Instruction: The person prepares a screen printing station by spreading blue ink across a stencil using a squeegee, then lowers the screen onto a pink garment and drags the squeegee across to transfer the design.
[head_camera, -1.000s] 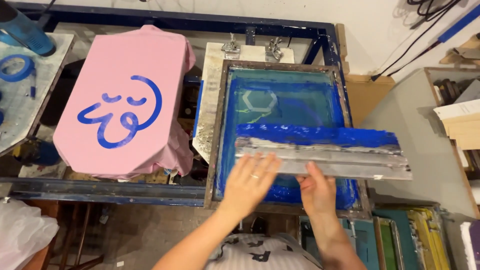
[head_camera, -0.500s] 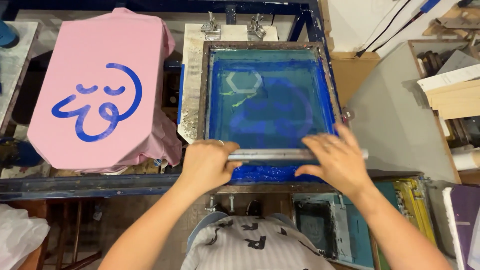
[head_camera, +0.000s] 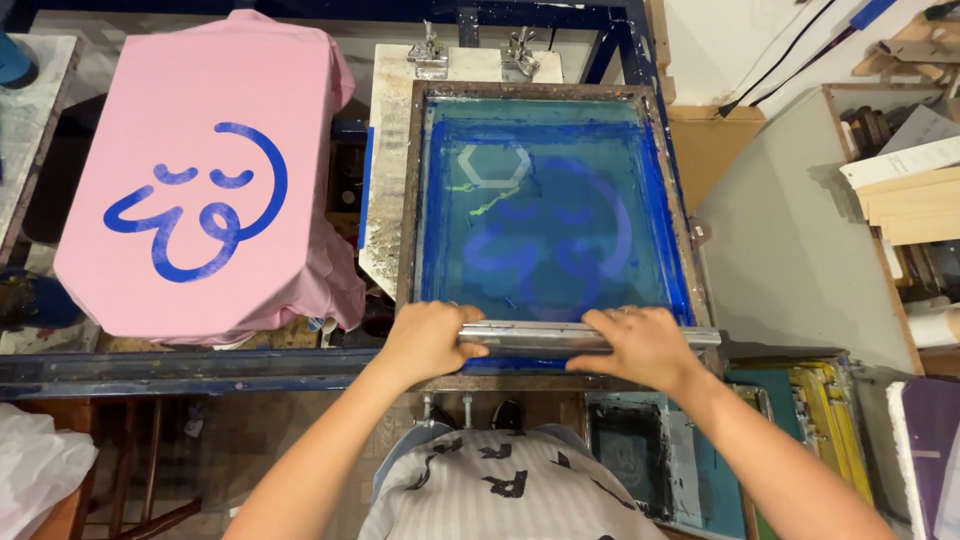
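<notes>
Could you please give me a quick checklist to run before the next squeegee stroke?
1. Left hand on squeegee: ok.
2. Right hand on squeegee: ok.
3. Squeegee at the near edge of the screen: ok.
4. Blue ink on the mesh: ok.
5. Clamps holding the frame tight: cannot tell.
6. Printed pink shirt apart from the screen: ok.

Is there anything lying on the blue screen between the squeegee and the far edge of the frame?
Nothing visible does. Both hands, left hand and right hand, grip the squeegee at the near edge of the screen; the mesh beyond it carries only blue ink.
</notes>
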